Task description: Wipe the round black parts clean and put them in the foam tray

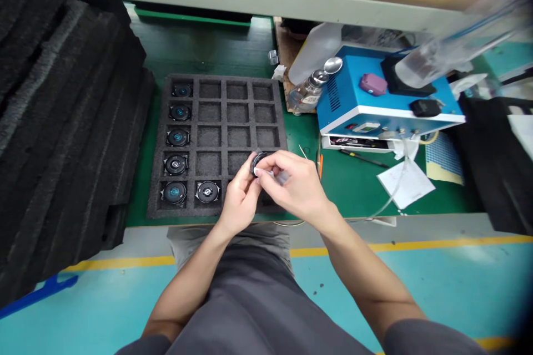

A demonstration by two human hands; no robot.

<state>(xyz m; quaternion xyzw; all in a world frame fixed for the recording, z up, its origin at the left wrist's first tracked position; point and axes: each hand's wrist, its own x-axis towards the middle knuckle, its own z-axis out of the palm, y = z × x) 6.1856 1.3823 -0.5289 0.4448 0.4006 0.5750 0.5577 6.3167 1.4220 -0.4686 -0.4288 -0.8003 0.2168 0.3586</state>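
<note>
My left hand (239, 197) and my right hand (291, 183) meet over the near right part of a black foam tray (272, 105) with square pockets. Together they hold a small round black part (257, 162) at the fingertips. My right hand also pinches something small and pale against it; what it is I cannot tell. Several similar round parts with blue centres fill the tray's left column (178, 137), and one more (207, 191) lies in the bottom row beside them. The other pockets are bare.
Stacks of black foam sheets (62, 122) rise at the left. A blue box-shaped device (375, 102) stands at the right, with a clear bottle (308, 94) beside it, white paper (406, 183) and thin tools on the green mat (353, 188). Teal floor lies below the table edge.
</note>
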